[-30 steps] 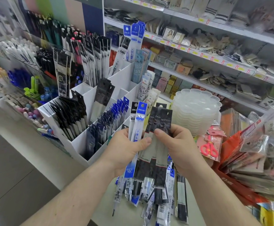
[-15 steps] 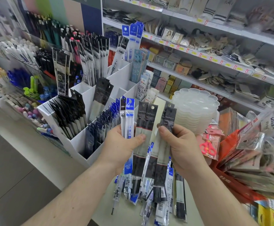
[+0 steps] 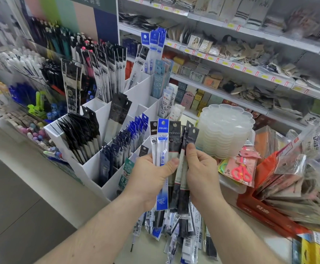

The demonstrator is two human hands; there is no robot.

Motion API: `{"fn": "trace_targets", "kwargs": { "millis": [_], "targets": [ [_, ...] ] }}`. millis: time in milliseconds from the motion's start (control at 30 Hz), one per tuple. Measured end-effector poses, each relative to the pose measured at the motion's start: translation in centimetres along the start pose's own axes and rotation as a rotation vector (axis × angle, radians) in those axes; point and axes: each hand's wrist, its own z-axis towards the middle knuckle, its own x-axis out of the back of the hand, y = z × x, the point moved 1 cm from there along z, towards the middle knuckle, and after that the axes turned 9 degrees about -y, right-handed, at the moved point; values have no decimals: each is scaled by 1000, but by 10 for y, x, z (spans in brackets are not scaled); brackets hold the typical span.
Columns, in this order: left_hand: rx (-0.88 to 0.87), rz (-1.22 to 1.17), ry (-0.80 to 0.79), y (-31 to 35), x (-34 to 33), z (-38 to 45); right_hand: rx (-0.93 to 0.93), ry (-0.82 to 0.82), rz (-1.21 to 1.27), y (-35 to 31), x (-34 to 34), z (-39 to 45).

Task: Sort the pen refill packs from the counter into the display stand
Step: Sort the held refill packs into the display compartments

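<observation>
Both hands clasp one fanned bundle of pen refill packs (image 3: 171,161), held upright above the counter (image 3: 102,202). Left hand (image 3: 151,178) pins a blue-topped pack (image 3: 162,149) under its thumb; right hand (image 3: 203,174) pinches the black-topped packs (image 3: 191,136) near their upper ends between thumb and forefinger. More loose packs (image 3: 184,239) lie heaped on the counter directly beneath the hands. Just beyond and left stands the white display stand (image 3: 96,164), its compartments partly filled with packs.

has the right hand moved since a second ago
Yes. The right hand has slid left toward the left hand, away from the stack of clear plastic trays.
</observation>
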Motion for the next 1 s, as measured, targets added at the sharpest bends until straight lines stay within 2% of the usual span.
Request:
{"fn": "trace_targets", "kwargs": {
  "millis": [133, 300, 500, 700, 867, 933, 1000],
  "targets": [
    [-4, 55, -30, -5, -2, 2, 45, 124, -58, 7, -6, 2],
    [6, 134, -63, -4, 2, 2, 29, 90, -24, 7, -7, 3],
    [-28, 231, 41, -6, 11, 5, 11, 117, -18, 2, -4, 4],
    [-27, 283, -29, -9, 7, 5, 53, 183, -135, 10, -11, 12],
    [33, 208, -3, -10, 13, 8, 63, 230, -109, 17, -5, 14],
    [55, 260, 26, -13, 17, 12, 88, 221, -107, 18, -5, 13],
    [80, 298, -27, -15, 15, 11, 122, 223, -148, 19, -5, 13]
  ]
}}
